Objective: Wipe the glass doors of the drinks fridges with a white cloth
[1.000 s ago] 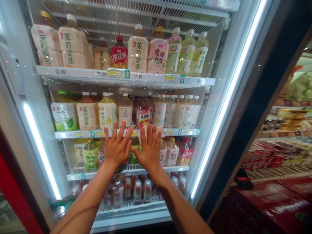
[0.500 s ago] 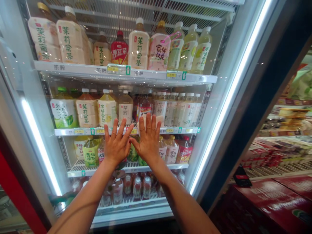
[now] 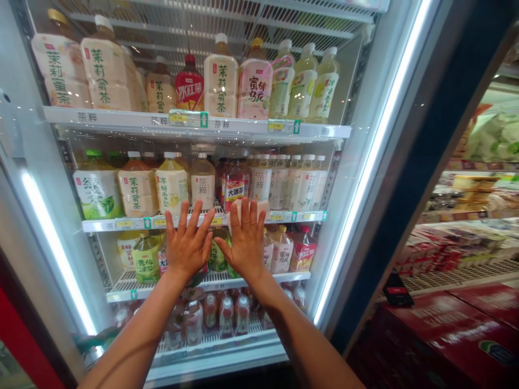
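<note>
Both my hands lie flat, side by side, against the glass door point(image 3: 343, 178) of a lit drinks fridge, at the height of the third shelf. My left hand point(image 3: 187, 246) is open with its fingers spread and holds nothing. My right hand point(image 3: 243, 240) is open too, fingers straight and close together. It presses a white cloth point(image 3: 263, 207) against the glass, and the cloth's edges show above and beside the fingertips. Behind the glass stand tea bottles point(image 3: 174, 186) in rows on white wire shelves point(image 3: 121, 222).
The fridge's dark door frame point(image 3: 409, 178) runs diagonally at the right, with a bright light strip point(image 3: 365, 178) along it. Red cartons point(image 3: 446, 335) are stacked low at the right, beyond them shelves of packaged goods point(image 3: 466, 237). A red edge point(image 3: 16, 329) is at the lower left.
Both hands stay flat on the glass and have shifted only slightly. The view has drifted a little to the left and down.
</note>
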The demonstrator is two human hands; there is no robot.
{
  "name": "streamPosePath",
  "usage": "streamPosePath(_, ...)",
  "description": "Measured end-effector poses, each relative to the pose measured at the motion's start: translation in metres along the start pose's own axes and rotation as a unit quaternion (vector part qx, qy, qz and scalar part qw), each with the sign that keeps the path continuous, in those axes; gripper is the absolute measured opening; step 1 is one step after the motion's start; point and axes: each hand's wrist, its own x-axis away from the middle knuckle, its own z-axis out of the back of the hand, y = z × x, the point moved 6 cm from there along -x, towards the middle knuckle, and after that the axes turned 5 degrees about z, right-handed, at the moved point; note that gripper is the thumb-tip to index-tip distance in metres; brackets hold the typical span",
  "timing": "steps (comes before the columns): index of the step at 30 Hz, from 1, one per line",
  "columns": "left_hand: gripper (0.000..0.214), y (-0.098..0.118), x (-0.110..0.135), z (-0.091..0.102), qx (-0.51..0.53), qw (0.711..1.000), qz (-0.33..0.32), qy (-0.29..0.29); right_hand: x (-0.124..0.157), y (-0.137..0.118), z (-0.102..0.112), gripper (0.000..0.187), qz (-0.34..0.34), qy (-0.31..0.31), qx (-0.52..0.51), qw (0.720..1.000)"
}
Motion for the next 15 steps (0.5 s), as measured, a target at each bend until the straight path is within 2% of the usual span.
streamPosePath(4, 0.077, 0.0, 0.0, -0.001, -0.002, 1.0, 0.001, -0.003, 0.063, -0.013, -0.014, 0.096, 0.003, -0.028, -0.006, 1.0)
streamPosePath(6, 0.077, -0.001, 0.001, -0.002, -0.001, 1.0, 0.003, -0.008, 0.081, -0.014, -0.018, 0.095, 0.013, -0.037, -0.004, 0.999)
streamPosePath(8, 0.078, -0.001, 0.002, -0.002, -0.003, 1.0, -0.01, -0.013, 0.073, -0.006, -0.013, 0.095, 0.021, -0.027, -0.002, 0.999)
streamPosePath(12, 0.076, 0.006, -0.001, 0.002, -0.002, 0.999, -0.02, -0.025, 0.022, 0.027, 0.008, 0.092, 0.003, 0.001, 0.0, 1.0)
streamPosePath(14, 0.075, 0.018, -0.005, 0.003, 0.005, 1.0, -0.004, -0.027, 0.016, 0.036, 0.012, 0.092, -0.004, 0.001, -0.005, 1.0)
streamPosePath(15, 0.075, 0.026, -0.008, 0.003, 0.01, 1.0, -0.003, -0.029, 0.023, 0.037, 0.011, 0.092, -0.004, 0.002, -0.008, 1.0)
